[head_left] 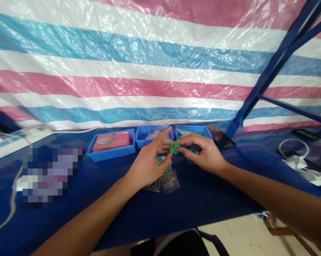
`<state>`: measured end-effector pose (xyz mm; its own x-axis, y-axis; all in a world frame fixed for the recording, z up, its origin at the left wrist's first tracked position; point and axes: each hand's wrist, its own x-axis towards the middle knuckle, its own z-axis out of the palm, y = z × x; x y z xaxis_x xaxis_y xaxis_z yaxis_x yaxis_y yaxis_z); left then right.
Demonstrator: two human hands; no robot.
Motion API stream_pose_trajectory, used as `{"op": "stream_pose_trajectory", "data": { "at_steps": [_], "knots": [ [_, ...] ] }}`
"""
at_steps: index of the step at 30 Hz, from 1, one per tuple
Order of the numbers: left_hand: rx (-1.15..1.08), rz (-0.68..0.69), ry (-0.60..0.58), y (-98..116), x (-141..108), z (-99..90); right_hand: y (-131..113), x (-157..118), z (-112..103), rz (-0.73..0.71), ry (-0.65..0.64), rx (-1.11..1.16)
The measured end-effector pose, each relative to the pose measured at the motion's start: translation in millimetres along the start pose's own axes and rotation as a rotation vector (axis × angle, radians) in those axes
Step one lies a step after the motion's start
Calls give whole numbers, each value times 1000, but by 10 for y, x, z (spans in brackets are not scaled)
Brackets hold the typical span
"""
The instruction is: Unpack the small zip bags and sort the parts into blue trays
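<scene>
Above the middle of the table, a small crumpled green piece (174, 146) sits between my two hands; its kind is hard to tell. My right hand (203, 151) pinches it between thumb and fingertips. My left hand (151, 161) steadies it from the other side with thumb and curled fingers, while its index finger points up and away. Below my left hand lie small clear plastic bags (172, 182), and more green material (166, 165) shows partly behind the thumb. Further green pieces lie under my right hand, mostly covered.
Along the back stand three blue bins: one (111, 153) with red packets (111, 141), a middle one (143, 142) with clear bags, and a right one (203, 129) with green pieces. A dark phone (224, 138) lies beyond. White cables (294, 142) lie right; a blurred patch is left.
</scene>
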<state>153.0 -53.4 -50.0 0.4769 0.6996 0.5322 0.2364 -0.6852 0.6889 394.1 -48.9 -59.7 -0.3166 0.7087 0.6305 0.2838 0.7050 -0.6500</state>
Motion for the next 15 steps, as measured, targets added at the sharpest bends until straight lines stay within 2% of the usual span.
{"op": "stream_pose_trajectory", "data": {
  "at_steps": [2,4,7,9,10,12,15],
  "knots": [
    [26,-18,24,2,18,-15,25,11,-43,2,54,-32],
    [145,-17,17,-3,34,-59,60,35,-116,-6,118,-122],
    [408,52,-127,-29,33,-143,142,99,-267,-134,187,-378],
    [528,73,-226,-52,14,-181,212,149,-365,-232,148,-556],
    [564,66,-254,-62,2,-190,247,170,-403,-234,136,-640],
    [610,41,-277,-81,-18,-190,307,197,-446,-191,73,-764],
    [613,35,-298,-119,-27,-173,346,198,-438,-91,-60,-806]
  ]
}}
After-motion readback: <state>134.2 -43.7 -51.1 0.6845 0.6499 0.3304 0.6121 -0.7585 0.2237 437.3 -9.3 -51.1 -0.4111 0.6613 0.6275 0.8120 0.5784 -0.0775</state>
